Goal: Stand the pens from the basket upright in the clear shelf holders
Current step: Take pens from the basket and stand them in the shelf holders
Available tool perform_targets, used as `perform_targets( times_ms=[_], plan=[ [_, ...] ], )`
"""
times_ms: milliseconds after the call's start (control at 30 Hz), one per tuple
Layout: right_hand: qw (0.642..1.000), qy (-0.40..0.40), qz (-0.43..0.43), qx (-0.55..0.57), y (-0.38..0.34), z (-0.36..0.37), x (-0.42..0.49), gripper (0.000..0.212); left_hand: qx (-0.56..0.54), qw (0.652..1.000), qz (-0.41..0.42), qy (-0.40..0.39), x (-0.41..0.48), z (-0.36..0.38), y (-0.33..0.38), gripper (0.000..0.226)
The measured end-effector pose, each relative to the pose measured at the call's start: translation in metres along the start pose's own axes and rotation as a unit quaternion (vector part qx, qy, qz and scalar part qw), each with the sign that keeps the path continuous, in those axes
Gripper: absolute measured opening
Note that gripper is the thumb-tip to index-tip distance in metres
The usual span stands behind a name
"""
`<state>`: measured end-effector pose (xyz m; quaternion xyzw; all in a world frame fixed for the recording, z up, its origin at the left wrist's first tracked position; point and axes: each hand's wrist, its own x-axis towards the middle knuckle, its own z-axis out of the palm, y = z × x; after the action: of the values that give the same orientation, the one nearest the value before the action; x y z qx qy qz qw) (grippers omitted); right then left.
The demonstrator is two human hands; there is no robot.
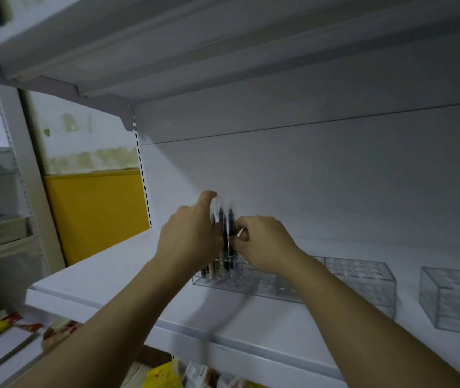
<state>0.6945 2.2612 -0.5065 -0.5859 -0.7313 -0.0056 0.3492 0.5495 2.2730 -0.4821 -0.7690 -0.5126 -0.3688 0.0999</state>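
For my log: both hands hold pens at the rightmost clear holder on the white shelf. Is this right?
The holder is wrong. The head view shows the left hand and right hand holding pens at the leftmost holder.

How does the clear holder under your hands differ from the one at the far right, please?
The left holder has pens standing in it; the far-right holder shows none. The left hand and right hand hold pens at the left holder; nothing touches the far-right holder. Both are clear, on one shelf.

White metal shelving (307, 177) stands before a pale wall (88, 130) with a yellow panel (94, 208), dimly lit.
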Motion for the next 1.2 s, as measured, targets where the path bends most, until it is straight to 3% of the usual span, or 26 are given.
perform_targets(
  times_ms=[100, 200, 533, 833, 1067, 1200],
  plan=[
    [1.000, 0.005, -0.007, 0.005, 0.000, 0.002, -0.001, 0.014, 0.026, 0.999, 0.014, 0.034, 0.013, -0.013, 0.001, 0.032],
    [1.000, 0.009, -0.004, 0.007, 0.002, 0.003, -0.001, 0.017, 0.070, 0.996, 0.035, 0.047, 0.028, -0.020, 0.005, 0.034],
    [1.000, -0.007, 0.015, 0.004, 0.002, 0.005, 0.001, 0.012, 0.028, 0.991, 0.115, -0.063, 0.042, -0.021, -0.015, 0.018],
    [1.000, -0.002, 0.019, 0.017, -0.001, 0.009, -0.002, 0.020, 0.013, 0.992, 0.123, -0.028, 0.037, -0.014, -0.017, 0.025],
    [0.999, 0.029, 0.039, 0.008, -0.001, 0.009, -0.003, 0.020, 0.002, 0.993, 0.111, 0.043, 0.019, -0.009, -0.021, 0.026],
    [0.998, 0.004, 0.048, -0.027, 0.000, 0.008, -0.007, 0.024, 0.039, 0.993, 0.114, 0.012, 0.011, -0.011, -0.022, 0.038]
  ],
)
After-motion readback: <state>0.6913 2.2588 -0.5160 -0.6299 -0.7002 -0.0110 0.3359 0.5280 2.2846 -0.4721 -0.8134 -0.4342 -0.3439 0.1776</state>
